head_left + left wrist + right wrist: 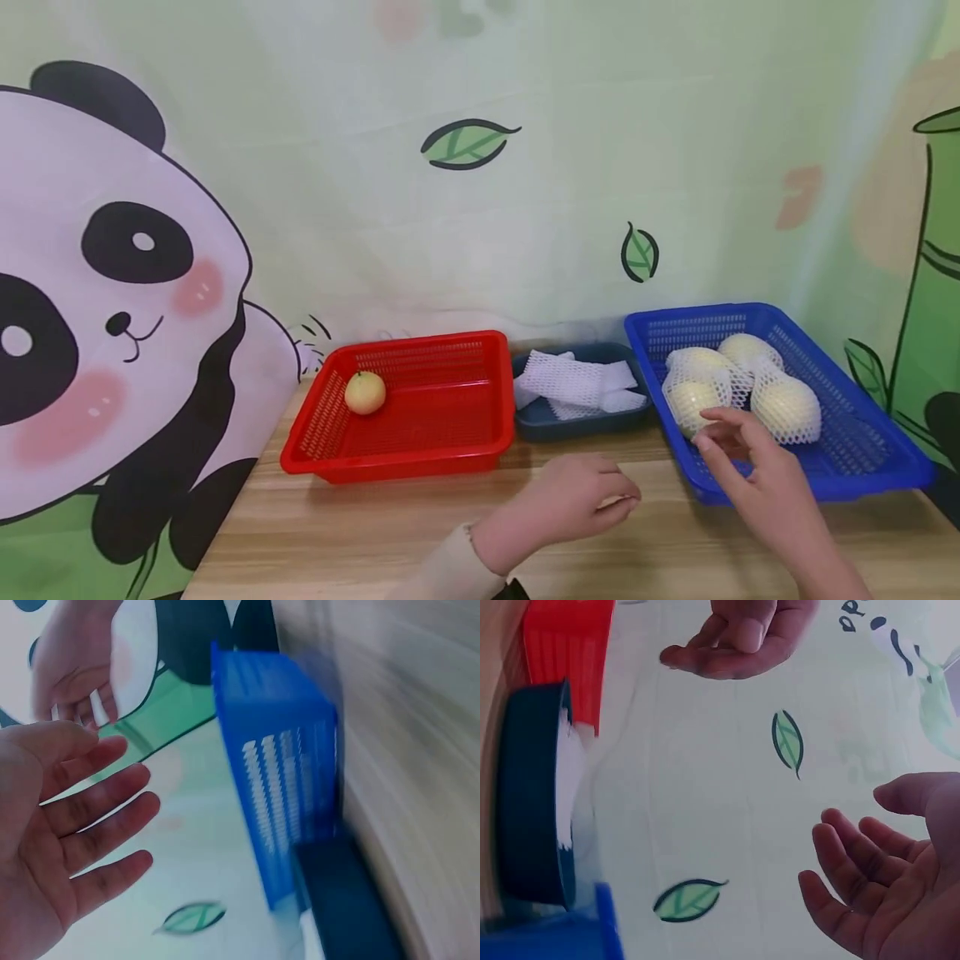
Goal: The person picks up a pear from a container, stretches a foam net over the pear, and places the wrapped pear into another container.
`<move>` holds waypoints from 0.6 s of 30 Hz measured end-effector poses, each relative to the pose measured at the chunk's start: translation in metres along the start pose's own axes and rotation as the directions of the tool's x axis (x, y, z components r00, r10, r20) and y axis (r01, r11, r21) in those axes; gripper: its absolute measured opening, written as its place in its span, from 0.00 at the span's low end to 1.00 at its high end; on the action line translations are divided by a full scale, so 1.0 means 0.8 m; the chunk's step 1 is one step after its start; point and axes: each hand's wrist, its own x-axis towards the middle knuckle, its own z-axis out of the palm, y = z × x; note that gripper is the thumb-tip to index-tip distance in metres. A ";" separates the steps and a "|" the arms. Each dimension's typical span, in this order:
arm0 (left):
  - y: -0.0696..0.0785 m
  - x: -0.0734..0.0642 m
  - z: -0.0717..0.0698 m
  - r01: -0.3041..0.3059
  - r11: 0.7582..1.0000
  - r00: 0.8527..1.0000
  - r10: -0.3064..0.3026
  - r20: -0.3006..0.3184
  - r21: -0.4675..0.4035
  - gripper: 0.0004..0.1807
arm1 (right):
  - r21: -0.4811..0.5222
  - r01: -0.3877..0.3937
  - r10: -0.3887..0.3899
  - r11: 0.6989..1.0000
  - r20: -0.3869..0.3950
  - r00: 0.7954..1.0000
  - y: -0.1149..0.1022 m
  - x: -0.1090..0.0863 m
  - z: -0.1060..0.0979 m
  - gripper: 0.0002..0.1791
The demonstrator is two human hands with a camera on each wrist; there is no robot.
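My left hand [562, 504] hovers over the wooden table in front of the dark teal tray, fingers loosely bent, holding nothing. In the left wrist view its fingers [109, 802] are spread apart. The right hand [772, 483], also without anything in it, is at the front edge of the blue basket [862, 467], its fingertips overlapping a netted fruit in the head view. Inside the blue basket lie several round pale-yellow fruits [786, 408] in white foam nets. One bare yellow pear [365, 392] sits at the left in the red basket [442, 417].
Between the two baskets stands the dark teal tray [581, 427], holding several flat white foam nets [562, 379]. All three containers rest on the wooden table [360, 533]. Behind them hangs a printed cloth [555, 233] with a panda and leaves.
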 end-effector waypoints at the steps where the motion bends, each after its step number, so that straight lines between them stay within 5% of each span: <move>1: -0.003 -0.009 -0.007 0.017 1.000 1.000 -0.017 0.020 -0.007 0.07 | 0.008 0.013 -0.013 1.000 -0.008 1.000 -0.002 -0.004 0.006 0.15; 6: -0.026 -0.048 -0.044 0.132 0.989 0.987 -0.125 0.103 -0.066 0.10 | 0.024 0.172 -0.170 0.985 -0.053 0.984 -0.007 -0.013 0.037 0.14; 10: -0.053 -0.071 -0.076 0.259 0.960 0.962 -0.246 0.122 -0.107 0.11 | -0.005 0.332 -0.332 0.943 0.008 0.943 -0.008 -0.015 0.067 0.15; 13: -0.077 -0.084 -0.099 0.411 0.909 0.908 -0.401 0.126 -0.073 0.14 | -0.011 0.424 -0.423 0.906 0.050 0.905 -0.009 -0.015 0.093 0.18; 18: -0.129 -0.098 -0.129 0.622 0.783 0.781 -0.617 0.095 -0.028 0.22 | -0.014 0.492 -0.487 0.870 0.124 0.865 -0.011 -0.006 0.134 0.18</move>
